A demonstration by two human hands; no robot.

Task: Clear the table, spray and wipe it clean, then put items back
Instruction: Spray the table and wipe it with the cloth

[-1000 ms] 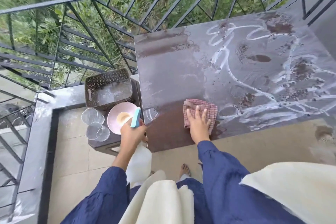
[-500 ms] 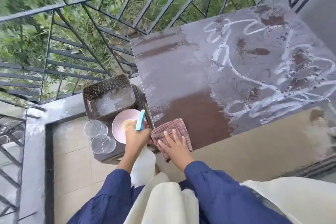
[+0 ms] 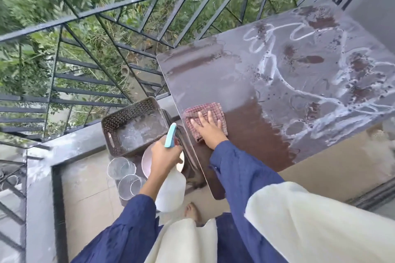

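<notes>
Outside, the brown table (image 3: 213, 74) is bare and sprayed. The right hand (image 3: 208, 131) presses the checked cloth (image 3: 214, 108) with flat, spread fingers. Only the dark patch (image 3: 245, 130) beside them looks wiped; white foam (image 3: 288, 89) lies beyond the fingertips. The left hand (image 3: 164, 156) grips the spray bottle (image 3: 171, 190) with curled fingers. Basket (image 3: 111, 128), plate (image 3: 145, 160) and glasses (image 3: 121, 168) wait beside it.

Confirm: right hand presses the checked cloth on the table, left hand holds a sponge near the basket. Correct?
No. The head view shows the left hand holding a spray bottle, not a sponge, near the basket. Right hand presses the checked cloth on the table.
</notes>
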